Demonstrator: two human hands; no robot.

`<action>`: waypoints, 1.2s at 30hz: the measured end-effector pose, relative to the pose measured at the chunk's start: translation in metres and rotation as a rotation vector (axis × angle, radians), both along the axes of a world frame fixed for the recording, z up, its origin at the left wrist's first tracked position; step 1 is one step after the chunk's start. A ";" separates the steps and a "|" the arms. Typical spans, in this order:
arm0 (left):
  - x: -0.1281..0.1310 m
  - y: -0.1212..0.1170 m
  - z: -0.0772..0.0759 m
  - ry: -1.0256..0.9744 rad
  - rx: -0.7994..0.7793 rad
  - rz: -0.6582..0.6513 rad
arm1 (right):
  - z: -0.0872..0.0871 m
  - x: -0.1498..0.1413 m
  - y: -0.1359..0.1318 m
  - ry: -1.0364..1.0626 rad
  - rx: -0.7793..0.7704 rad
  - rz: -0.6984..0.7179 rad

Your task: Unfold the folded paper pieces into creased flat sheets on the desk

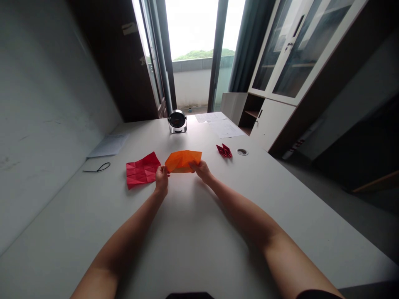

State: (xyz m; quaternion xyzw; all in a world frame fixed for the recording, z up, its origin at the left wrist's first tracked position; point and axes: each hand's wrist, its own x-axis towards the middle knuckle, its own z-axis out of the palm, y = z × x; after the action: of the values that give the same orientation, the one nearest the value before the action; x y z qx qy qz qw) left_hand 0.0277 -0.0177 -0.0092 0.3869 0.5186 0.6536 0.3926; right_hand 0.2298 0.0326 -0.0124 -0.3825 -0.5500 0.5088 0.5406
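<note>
An orange sheet of paper [183,160], folded and creased, is held just above the white table [193,232]. My left hand [161,178] pinches its near left corner. My right hand [202,169] pinches its near right edge. Both hands are closed on the paper, arms stretched forward. A creased red paper sheet [142,169] lies flat on the table just left of my left hand. A small folded red paper model [224,150] rests to the right, beyond my right hand.
A small round desk fan [177,121] stands at the far middle of the table. White sheets [225,127] lie at the far right, another paper [109,144] and a black cable tie [97,168] at the left. A cable hole [242,152] is near the right edge. Cabinets [280,70] stand at right.
</note>
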 end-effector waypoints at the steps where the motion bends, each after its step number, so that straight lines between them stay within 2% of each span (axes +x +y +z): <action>1: 0.000 -0.001 0.002 0.018 0.011 0.010 | 0.000 0.000 0.000 0.015 -0.012 0.002; 4: 0.000 -0.003 0.006 0.071 0.071 0.014 | -0.002 -0.001 0.003 0.077 -0.078 0.025; 7: 0.005 -0.006 0.008 0.106 0.104 -0.082 | -0.005 -0.001 0.007 0.126 -0.179 0.046; 11: 0.009 -0.006 0.005 0.152 0.072 -0.184 | -0.002 -0.002 0.006 0.238 -0.256 0.064; 17: 0.008 -0.004 0.001 0.074 0.071 -0.170 | 0.011 -0.001 -0.009 0.219 -0.231 0.302; 27: 0.005 0.003 -0.005 -0.238 -0.062 -0.234 | 0.009 -0.002 -0.011 0.143 -0.162 0.305; 36: 0.008 0.001 -0.009 -0.114 -0.066 -0.234 | 0.008 -0.004 -0.011 0.114 -0.169 0.336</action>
State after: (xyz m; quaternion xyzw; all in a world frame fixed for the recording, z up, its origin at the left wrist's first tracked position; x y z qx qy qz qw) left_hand 0.0353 -0.0168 -0.0179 0.3938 0.4678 0.6069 0.5076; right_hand 0.2259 0.0215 -0.0047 -0.3000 -0.5301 0.6569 0.4444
